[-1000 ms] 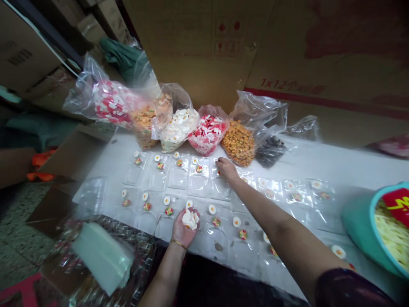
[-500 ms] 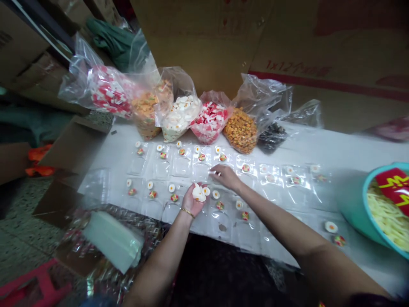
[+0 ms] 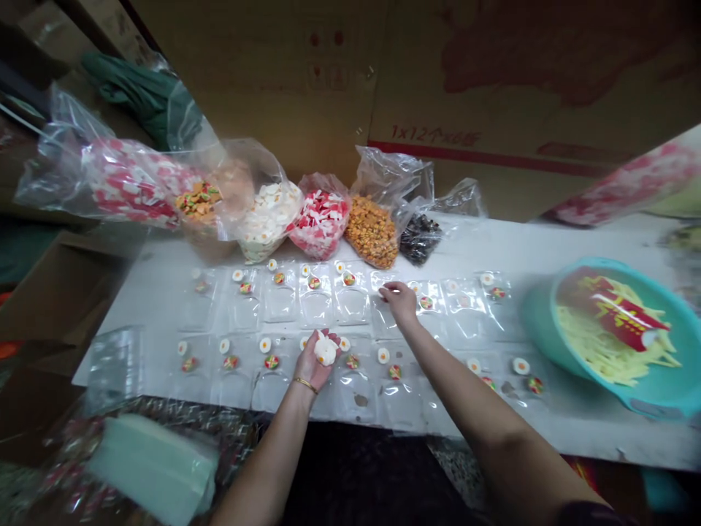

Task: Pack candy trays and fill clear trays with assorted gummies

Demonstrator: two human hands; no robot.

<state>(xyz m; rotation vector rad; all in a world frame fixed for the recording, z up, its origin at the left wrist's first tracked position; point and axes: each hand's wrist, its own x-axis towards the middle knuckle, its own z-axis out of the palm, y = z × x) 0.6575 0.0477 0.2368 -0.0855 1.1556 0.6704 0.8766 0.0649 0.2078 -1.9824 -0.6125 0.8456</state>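
Observation:
My left hand (image 3: 310,371) is palm up over the front row, cupping several miniature fried eggs (image 3: 326,351), white with orange yolks. Farther back, my right hand (image 3: 402,303) is closed in a pinch over a clear plastic bag (image 3: 383,321). A small white piece, which looks like another fried egg, shows at its fingertips; most of it is hidden. Two rows of flat clear bags (image 3: 316,310) lie on the white table (image 3: 158,292). Most bear a fried egg (image 3: 265,345) and a round red, green and yellow piece (image 3: 272,361).
Behind the rows stand open bags of white pieces (image 3: 268,219), red-and-white pieces (image 3: 320,219), orange pieces (image 3: 372,230) and dark pieces (image 3: 420,237). A turquoise basin (image 3: 548,343) with pale strips and a red packet is at right. A cardboard box (image 3: 60,285) sits left.
The view has swung right, showing more of the basin. My right hand has moved one bag to the right along the back row. My left hand still cups the eggs.

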